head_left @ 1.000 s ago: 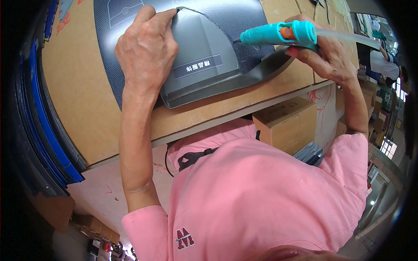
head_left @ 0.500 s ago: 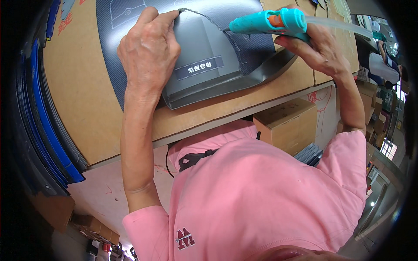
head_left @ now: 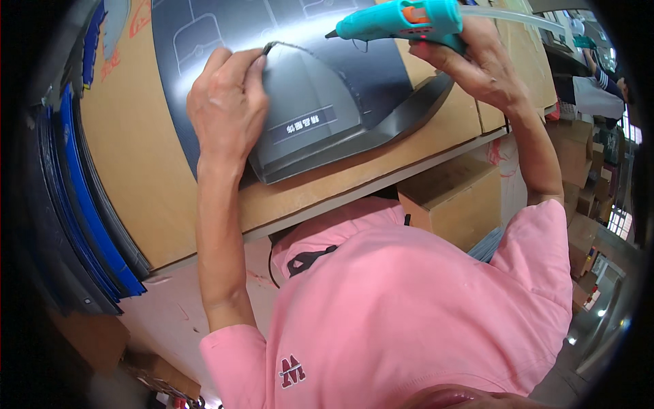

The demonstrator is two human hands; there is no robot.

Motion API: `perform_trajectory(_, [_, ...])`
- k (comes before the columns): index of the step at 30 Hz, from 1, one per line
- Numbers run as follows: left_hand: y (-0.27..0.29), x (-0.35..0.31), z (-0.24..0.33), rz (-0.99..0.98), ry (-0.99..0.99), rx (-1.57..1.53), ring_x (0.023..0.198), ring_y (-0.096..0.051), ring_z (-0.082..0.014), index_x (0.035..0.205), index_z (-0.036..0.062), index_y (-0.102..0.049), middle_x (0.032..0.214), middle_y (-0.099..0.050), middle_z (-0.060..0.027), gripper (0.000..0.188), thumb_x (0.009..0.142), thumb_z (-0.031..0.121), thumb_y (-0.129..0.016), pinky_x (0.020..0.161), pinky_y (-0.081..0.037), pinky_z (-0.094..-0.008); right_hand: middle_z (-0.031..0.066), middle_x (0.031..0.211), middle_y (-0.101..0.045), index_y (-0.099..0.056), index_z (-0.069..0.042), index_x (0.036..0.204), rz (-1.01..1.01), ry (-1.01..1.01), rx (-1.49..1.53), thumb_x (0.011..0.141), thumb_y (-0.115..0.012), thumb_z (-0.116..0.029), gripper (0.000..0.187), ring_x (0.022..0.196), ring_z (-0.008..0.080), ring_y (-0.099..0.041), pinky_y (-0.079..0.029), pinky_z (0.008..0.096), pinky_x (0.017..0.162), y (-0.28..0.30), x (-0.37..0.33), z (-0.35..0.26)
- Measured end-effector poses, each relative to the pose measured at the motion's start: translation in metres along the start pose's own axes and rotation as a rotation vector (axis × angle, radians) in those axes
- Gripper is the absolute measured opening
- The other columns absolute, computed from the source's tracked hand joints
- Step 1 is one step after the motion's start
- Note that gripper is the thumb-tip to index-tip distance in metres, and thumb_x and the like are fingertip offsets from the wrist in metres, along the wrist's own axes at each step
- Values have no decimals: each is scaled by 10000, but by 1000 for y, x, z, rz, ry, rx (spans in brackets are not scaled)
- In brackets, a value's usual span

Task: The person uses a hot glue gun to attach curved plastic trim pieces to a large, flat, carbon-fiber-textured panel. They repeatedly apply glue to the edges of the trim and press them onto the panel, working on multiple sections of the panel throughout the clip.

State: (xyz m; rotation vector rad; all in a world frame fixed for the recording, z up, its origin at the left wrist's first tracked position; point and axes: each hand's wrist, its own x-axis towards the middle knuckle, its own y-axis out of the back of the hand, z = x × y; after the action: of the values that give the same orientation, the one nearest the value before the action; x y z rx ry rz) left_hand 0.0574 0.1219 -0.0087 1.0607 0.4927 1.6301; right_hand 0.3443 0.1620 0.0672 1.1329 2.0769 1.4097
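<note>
My right hand [head_left: 487,71] grips a teal hot glue gun [head_left: 402,20] with an orange window and a long clear glue stick [head_left: 518,15] out of its back. Its dark nozzle points left, apart from the curved edge below it. The thumb and fingers of my left hand [head_left: 225,102] are pinched on the upper corner of a grey panel [head_left: 306,95] with a small printed label strip. That panel has a thin, dark, cord-like curved edge and a raised dark rim at its near side. It lies over a dark blue printed sheet [head_left: 381,75]. What lies right under my fingertips is hidden.
The sheet rests on a tan worktable [head_left: 129,150]. Stacked blue and black sheets [head_left: 85,198] stand along its left side. Under the near edge sits a cardboard box [head_left: 456,198]. More boxes [head_left: 572,150] and another person [head_left: 599,95] are at the right.
The glue gun's nozzle has come away from the panel's curved edge, up and to the left relative to it. My left hand keeps its pinch. The whole view has shifted slightly.
</note>
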Motion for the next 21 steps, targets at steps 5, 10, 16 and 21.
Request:
perform_trajectory(5, [18,2,24,129,20,123,689,-580,-283,909,73,-700,818,-620,-102,156,828,199,-658,638,-454,-382,64,920,-651,-596,-25,1130,130,-140,266,898,-618,-178,279,836,139,-584,-452,281,760,25,-43,9])
perform_trajectory(10, [-12,-12,102,-51,-290,7,846,-523,-271,934,27,-642,888,-586,-114,311,746,258,-732,739,-411,-394,45,876,-635,-606,-36,1158,369,-283,244,868,-677,-251,368,799,115,-541,-436,271,738,41,-91,1])
perform_trajectory(16, [-66,-24,132,-266,-187,-181,830,-546,-314,968,-10,-656,847,-569,-142,356,750,261,-733,728,-438,-407,69,831,-647,-576,15,1157,433,-314,233,863,-680,-208,384,718,122,-559,-452,270,690,29,-119,-4])
perform_trajectory(21, [-70,-27,135,-216,-189,-298,819,-520,-311,846,-16,-586,841,-506,-147,197,731,93,-704,685,-438,-418,120,804,-616,-565,6,1114,358,-316,136,854,-680,-184,342,705,190,-570,-457,297,669,25,-119,-12])
